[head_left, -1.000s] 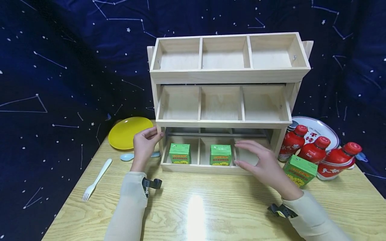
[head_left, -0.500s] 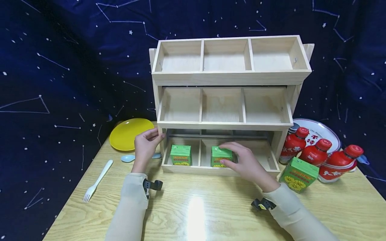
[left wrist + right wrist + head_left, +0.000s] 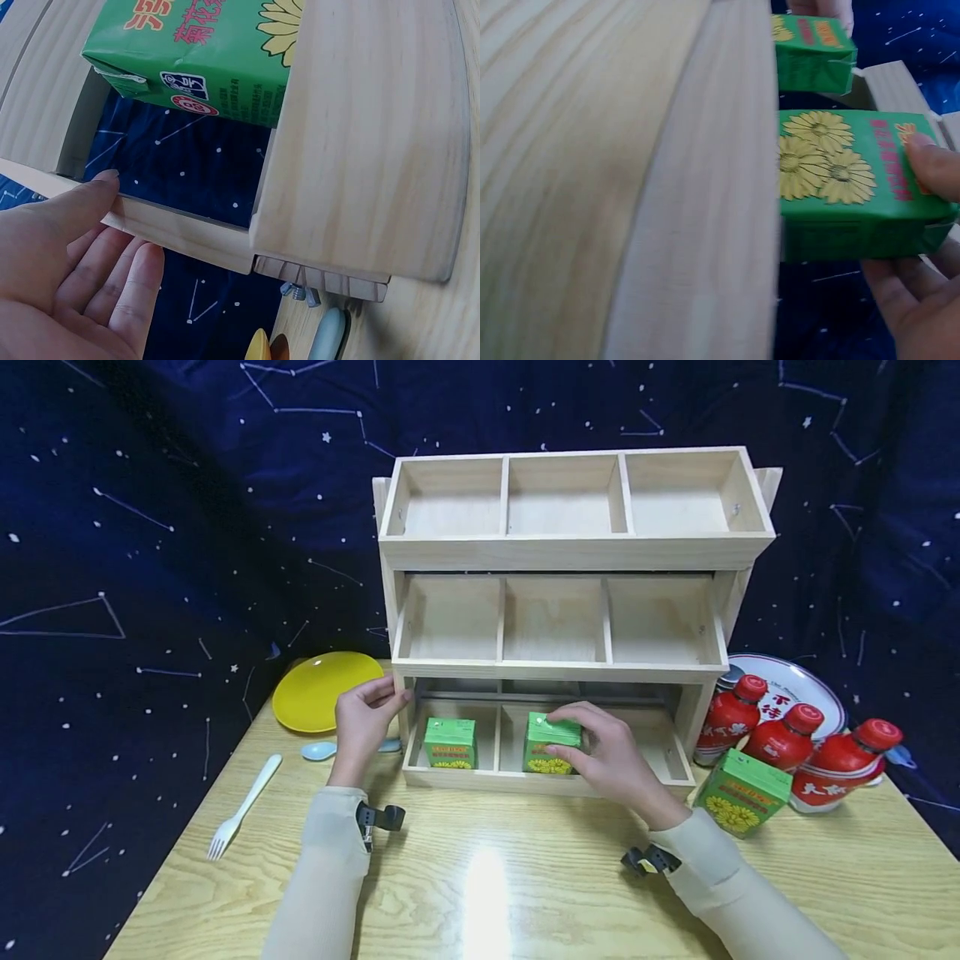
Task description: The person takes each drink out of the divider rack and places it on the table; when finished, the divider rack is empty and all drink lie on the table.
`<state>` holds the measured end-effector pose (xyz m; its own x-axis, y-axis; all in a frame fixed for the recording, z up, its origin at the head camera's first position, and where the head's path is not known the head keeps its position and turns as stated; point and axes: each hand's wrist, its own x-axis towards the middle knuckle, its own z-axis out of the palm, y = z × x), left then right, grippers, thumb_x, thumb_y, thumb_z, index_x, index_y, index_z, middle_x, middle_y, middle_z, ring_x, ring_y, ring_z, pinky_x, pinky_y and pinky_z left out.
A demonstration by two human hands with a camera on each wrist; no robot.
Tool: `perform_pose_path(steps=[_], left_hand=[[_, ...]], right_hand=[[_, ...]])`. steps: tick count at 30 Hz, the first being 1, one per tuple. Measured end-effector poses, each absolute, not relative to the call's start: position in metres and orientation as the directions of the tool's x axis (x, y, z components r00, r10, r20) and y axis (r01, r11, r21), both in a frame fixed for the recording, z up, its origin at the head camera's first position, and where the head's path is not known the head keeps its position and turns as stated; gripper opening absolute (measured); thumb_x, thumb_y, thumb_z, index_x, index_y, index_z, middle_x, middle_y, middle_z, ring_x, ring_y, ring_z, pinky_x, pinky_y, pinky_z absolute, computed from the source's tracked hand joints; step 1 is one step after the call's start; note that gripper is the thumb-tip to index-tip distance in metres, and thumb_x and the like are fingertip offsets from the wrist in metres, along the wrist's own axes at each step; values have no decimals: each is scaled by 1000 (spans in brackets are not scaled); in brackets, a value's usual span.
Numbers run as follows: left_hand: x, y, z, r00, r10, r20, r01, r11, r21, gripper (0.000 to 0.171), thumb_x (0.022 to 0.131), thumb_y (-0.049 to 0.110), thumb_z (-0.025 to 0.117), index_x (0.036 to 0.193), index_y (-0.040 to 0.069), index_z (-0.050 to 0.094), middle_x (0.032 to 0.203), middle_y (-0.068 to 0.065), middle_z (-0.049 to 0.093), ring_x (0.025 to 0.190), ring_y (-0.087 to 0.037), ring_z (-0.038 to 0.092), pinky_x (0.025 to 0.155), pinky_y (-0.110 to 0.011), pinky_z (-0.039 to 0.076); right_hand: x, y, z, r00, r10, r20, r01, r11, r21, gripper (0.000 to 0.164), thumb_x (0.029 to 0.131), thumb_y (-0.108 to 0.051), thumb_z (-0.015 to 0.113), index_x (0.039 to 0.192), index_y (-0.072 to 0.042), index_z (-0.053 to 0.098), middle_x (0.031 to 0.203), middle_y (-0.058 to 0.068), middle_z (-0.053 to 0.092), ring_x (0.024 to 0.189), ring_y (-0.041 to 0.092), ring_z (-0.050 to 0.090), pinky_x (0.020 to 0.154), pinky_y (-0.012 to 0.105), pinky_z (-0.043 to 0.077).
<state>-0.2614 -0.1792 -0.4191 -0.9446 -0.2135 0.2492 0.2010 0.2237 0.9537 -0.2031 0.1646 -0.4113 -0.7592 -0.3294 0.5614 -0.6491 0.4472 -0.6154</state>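
Observation:
In the head view my right hand (image 3: 611, 752) pinches a green drink carton (image 3: 546, 758) in the bottom tier's middle section. The right wrist view shows the thumb (image 3: 936, 169) on the printed face of this carton (image 3: 840, 176) and fingers at its other side. My left hand (image 3: 365, 722) holds the left side of the wooden shelf (image 3: 577, 553). In the left wrist view the thumb (image 3: 97, 191) lies over a wooden edge (image 3: 180, 229), fingers below it. A second green carton (image 3: 450, 745) sits in the bottom left compartment.
Right of the shelf stand another green carton (image 3: 744, 793), several red bottles (image 3: 843, 764) and a white plate (image 3: 798, 681). To the left lie a yellow plate (image 3: 322, 693), a light-blue spoon (image 3: 318, 750) and a pale fork (image 3: 243, 806). A dark starry cloth (image 3: 187, 568) hangs behind.
My right hand has moved left from the bottom right compartment to the middle carton and now grips it. The carton's top has risen slightly. The left hand keeps its hold on the shelf.

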Motion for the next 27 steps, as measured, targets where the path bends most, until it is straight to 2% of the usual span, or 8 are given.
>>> perform_pose_path(steps=[4,8,11,19,23,27], left_hand=[[-260,-180,-419,-946,-229,229,182,209,961,38,81,14,84,115,3,72,108,-15,72,96,-22,71,81,-25,58],[-260,-181,-418,-946,-231,226,176,218,960,39,81,14,83,117,3,71,110,-15,72,96,-22,71,82,-26,57],[-259,-182,-417,-947,-225,231,181,224,958,39,81,14,83,117,3,71,110,-15,72,97,-23,71,83,-26,57],[-259,-181,-417,-948,-226,224,171,232,958,39,82,14,83,117,4,71,110,-14,72,98,-23,70,84,-28,57],[-260,-180,-417,-948,-222,230,177,232,956,39,82,15,83,117,5,72,110,-13,72,98,-22,70,84,-28,57],[-261,-179,-417,-947,-224,233,182,226,957,39,81,15,83,117,4,71,110,-14,72,98,-22,70,85,-28,57]], right_hand=[[-193,167,-396,-677,-297,674,-729,396,-558,43,72,3,86,110,-10,70,113,2,67,105,19,61,88,19,51],[-178,174,-380,-645,-283,710,-757,364,-542,45,67,6,88,106,-11,72,110,2,69,103,17,63,86,18,51],[-165,181,-373,-663,-281,694,-743,365,-562,46,65,6,89,104,-12,72,109,2,69,101,15,63,82,17,52],[-139,209,-373,-703,-267,659,-702,412,-581,48,61,10,89,100,-12,71,102,3,69,97,11,62,82,15,50],[-129,227,-378,-722,-254,643,-671,484,-562,51,58,10,90,99,-15,70,100,0,68,95,9,61,76,13,49],[-119,245,-385,-773,-226,593,-597,574,-560,51,59,6,91,99,-18,69,101,-5,67,94,5,58,71,10,47]])
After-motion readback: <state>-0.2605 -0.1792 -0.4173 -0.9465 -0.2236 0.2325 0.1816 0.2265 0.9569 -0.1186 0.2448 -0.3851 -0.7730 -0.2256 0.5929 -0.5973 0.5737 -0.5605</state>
